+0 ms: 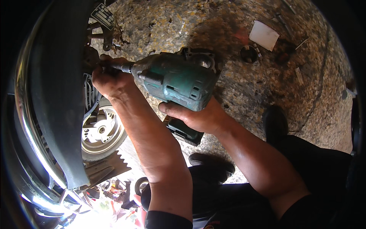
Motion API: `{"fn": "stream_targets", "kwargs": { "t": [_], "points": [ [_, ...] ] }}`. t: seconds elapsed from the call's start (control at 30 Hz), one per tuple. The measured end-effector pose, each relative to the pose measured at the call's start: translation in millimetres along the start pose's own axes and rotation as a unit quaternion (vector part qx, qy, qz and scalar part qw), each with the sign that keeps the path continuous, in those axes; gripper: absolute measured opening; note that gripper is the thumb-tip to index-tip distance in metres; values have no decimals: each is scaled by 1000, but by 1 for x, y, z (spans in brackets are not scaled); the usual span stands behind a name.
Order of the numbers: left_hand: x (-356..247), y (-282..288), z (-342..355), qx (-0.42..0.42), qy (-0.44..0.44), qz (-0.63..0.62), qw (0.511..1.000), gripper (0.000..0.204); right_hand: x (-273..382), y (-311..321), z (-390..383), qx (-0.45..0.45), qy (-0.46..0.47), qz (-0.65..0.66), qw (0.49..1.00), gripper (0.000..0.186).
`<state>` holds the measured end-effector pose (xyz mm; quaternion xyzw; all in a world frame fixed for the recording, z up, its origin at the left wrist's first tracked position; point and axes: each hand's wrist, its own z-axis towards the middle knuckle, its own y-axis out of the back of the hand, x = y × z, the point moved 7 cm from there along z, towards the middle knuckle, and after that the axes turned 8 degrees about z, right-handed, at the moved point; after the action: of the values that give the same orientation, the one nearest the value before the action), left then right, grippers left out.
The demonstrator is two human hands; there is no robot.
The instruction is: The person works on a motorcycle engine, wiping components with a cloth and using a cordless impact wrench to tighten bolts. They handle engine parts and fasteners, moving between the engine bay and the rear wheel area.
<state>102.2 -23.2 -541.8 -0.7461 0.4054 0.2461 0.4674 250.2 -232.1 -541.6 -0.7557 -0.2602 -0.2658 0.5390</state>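
A green and black cordless impact wrench (179,82) lies level in front of me, its nose pointing left. My right hand (202,116) is wrapped round its handle, and the dark battery pack (183,131) shows below that hand. My left hand (112,80) is closed round the metal socket extension (126,67) at the tool's nose, close against the scooter's engine (90,93). The far end of the extension is hidden by the fingers and the dark engine parts.
A scooter with a dark body panel (57,95), chrome trim (24,114) and a wheel (101,131) fills the left side. On the stained ground sit a metal engine part (204,60), a round dark part (248,54) and a white card (264,35). My shoe (275,124) stands at right.
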Motion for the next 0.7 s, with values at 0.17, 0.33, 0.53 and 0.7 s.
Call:
{"fn": "stream_targets", "kwargs": {
  "t": [0.17, 0.33, 0.53, 0.7],
  "points": [
    [-3, -16, 1, 182, 42, -5, 982, 19, 18, -15, 10, 29, 72, -186, 979, 32],
    [-4, -10, 11, 160, 47, -87, 982, 21, 13, -19, 27, 43, 14, -140, 989, 38],
    [-7, -12, 11, 187, 25, -61, 980, 26, 14, -23, 38, 44, -3, -124, 991, 35],
    [4, -18, -17, 251, -22, 2, 968, 24, 20, -42, 39, 20, 122, -172, 977, 28]
  ]
}}
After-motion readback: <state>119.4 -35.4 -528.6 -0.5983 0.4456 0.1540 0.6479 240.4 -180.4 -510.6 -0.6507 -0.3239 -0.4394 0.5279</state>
